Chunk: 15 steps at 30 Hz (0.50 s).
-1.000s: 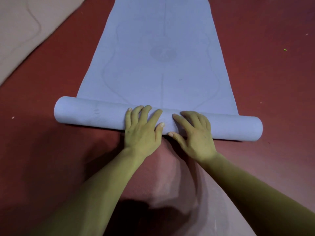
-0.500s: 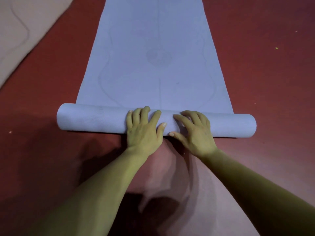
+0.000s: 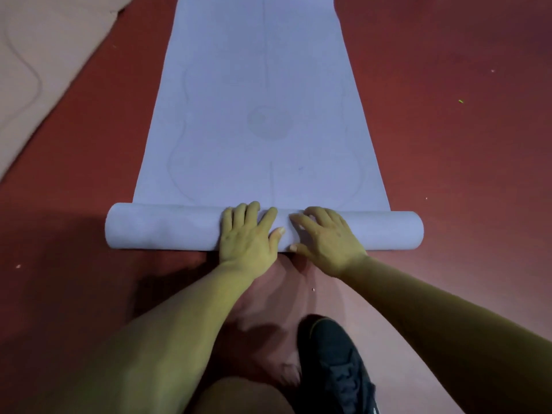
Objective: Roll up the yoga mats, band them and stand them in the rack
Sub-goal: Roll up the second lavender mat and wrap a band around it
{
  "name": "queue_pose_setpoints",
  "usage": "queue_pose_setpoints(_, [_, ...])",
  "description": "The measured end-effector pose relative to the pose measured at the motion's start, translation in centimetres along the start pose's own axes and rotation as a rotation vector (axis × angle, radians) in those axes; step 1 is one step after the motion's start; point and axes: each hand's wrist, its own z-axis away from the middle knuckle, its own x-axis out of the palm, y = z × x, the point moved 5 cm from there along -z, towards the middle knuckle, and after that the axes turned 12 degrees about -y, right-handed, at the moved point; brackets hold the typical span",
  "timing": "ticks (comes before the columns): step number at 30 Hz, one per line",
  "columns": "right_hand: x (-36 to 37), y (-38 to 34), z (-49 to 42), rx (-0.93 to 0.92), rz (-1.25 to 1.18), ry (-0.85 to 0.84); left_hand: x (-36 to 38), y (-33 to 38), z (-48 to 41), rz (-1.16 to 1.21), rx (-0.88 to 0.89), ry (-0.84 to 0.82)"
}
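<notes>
A pale blue yoga mat (image 3: 260, 100) lies on the red floor, running away from me, with faint printed lines on it. Its near end is wound into a roll (image 3: 161, 227) that lies crosswise. My left hand (image 3: 248, 234) presses flat on the middle of the roll, fingers spread over its top. My right hand (image 3: 325, 239) rests beside it on the roll, fingers spread, thumb at the near side. Both palms push down on the roll without closing around it.
A beige mat (image 3: 38, 70) lies flat at the far left. My black shoe (image 3: 331, 354) and a knee (image 3: 239, 395) are on the red floor (image 3: 463, 174) below my arms. No rack or band is in view.
The roll has moved forward along the mat, away from me, and straightened. My hands stayed on its middle. My shoe and knee have come into view at the bottom.
</notes>
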Motion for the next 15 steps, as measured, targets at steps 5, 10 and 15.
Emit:
queue_pose_setpoints(5, [1.0, 2.0, -1.1, -0.059, -0.026, 0.147, -0.3, 0.0, -1.9, -0.024, -0.006, -0.021])
queue_pose_setpoints(10, [1.1, 2.5, -1.3, -0.081, 0.012, 0.218, -0.2, -0.5, -1.1, -0.004, 0.078, 0.062])
queue_pose_setpoints(15, [0.8, 2.4, -1.8, -0.094, 0.054, 0.194, 0.1, -0.3, -1.6, -0.009, 0.05, 0.071])
